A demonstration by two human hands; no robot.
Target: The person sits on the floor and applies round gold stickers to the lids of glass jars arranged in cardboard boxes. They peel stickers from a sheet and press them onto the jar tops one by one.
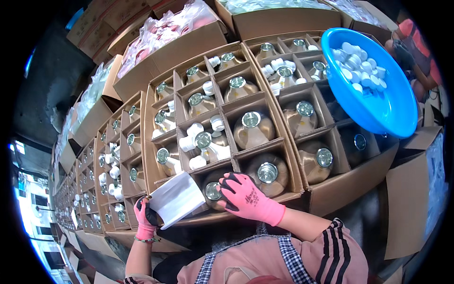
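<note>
Both my hands wear pink gloves with black palms. My left hand (146, 218) is closed on the edge of white paper sheets (177, 199), which lie tilted over the near left corner of a divided carton (296, 187). My right hand (247, 198) is over the carton's near compartments with its fingers bent, right beside the mouth of a clear glass bottle (212, 190); what they hold, if anything, is hidden. Another wide-bodied glass bottle (267, 173) stands just beyond that hand. White caps (195, 130) lie among the bottle necks in a middle compartment.
A blue basin (397, 106) with many white caps rests on the right-hand carton of bottles. More divided cartons (113, 175) run off to the left. Behind stand boxes of plastic-wrapped goods (172, 31). Another person's arm (409, 57) shows at the far right. An open carton (406, 203) stands at right.
</note>
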